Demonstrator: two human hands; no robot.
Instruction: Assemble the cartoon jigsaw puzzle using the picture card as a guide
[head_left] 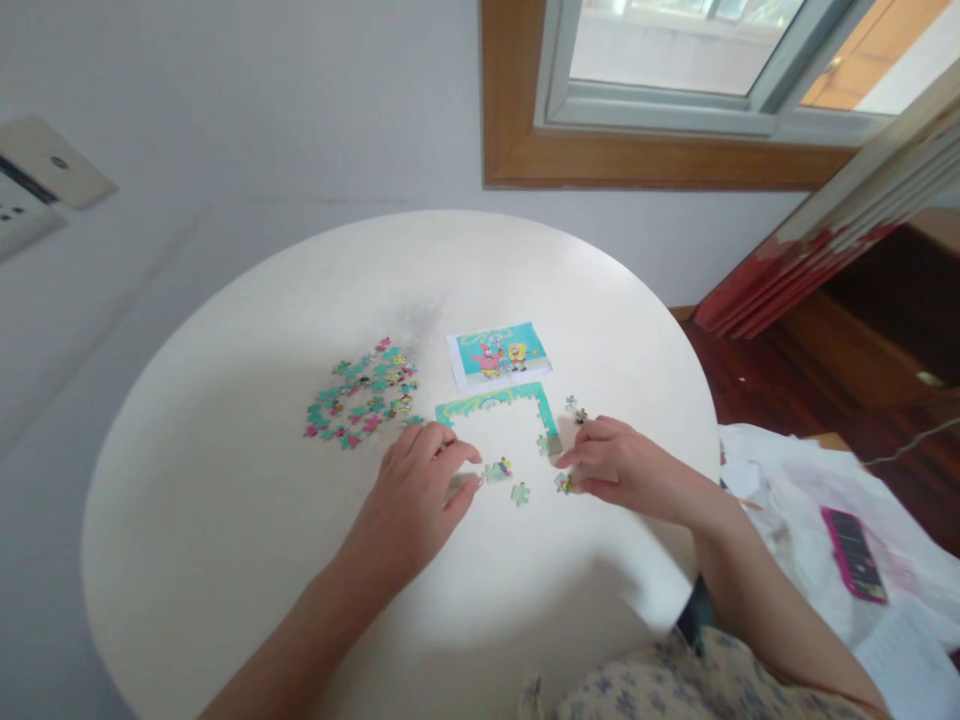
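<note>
A partly joined jigsaw puzzle border [491, 401] lies on the round white table, with a teal top edge and a right side running down. My left hand [424, 475] is open at its left, thumb and index finger apart, beside a small joined group of puzzle pieces [496, 471]. My right hand [622, 465] rests at the lower right with fingers apart, the index fingertip by the border's lower right end. Near its thumb is a colourful puzzle piece [563, 484]; whether they touch is hard to tell. A pale green piece [520, 493] lies between the hands.
A printed reference picture [500, 357] lies above the border. Many loose puzzle pieces [364, 392] are spread to the left, and a few small ones [576, 409] lie above my right hand. Off the table's right edge [701, 400] sits a pink-cased phone [854, 555] on white cloth.
</note>
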